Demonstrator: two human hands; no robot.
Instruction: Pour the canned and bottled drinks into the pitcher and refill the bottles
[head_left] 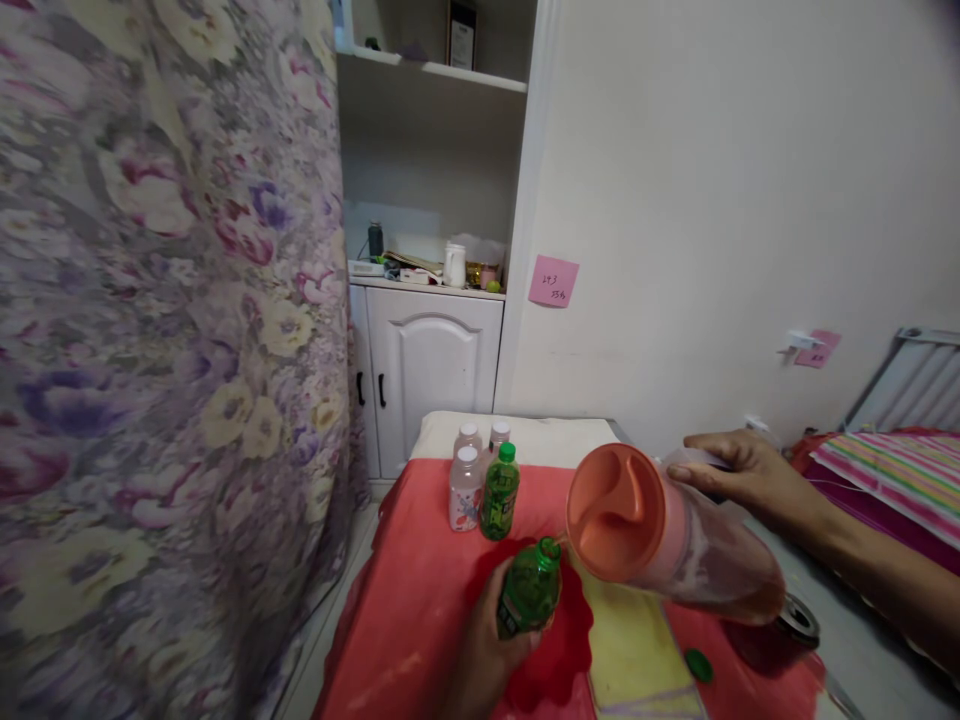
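Note:
My left hand [487, 645] is wrapped round an uncapped green bottle [531, 590], held tilted over a red scalloped dish [574, 635]. To its right, my right hand [731, 465] grips the handle of a clear pitcher [724, 560] with an orange lid [616, 512]. The pitcher lies nearly on its side, its lid end towards the bottle's mouth. Reddish liquid shows inside it. Whether a stream runs between the two is hard to tell. A green cap [698, 665] rests on the red cloth [405, 590] below the pitcher.
Behind the dish stand a capped green bottle [499, 495] and several clear white-capped bottles [465, 492]. A yellow cloth [645, 650] lies right of the dish, and an open can [796, 622] stands at the right. A floral curtain [172, 350] hangs left; a white cabinet [439, 365] is behind.

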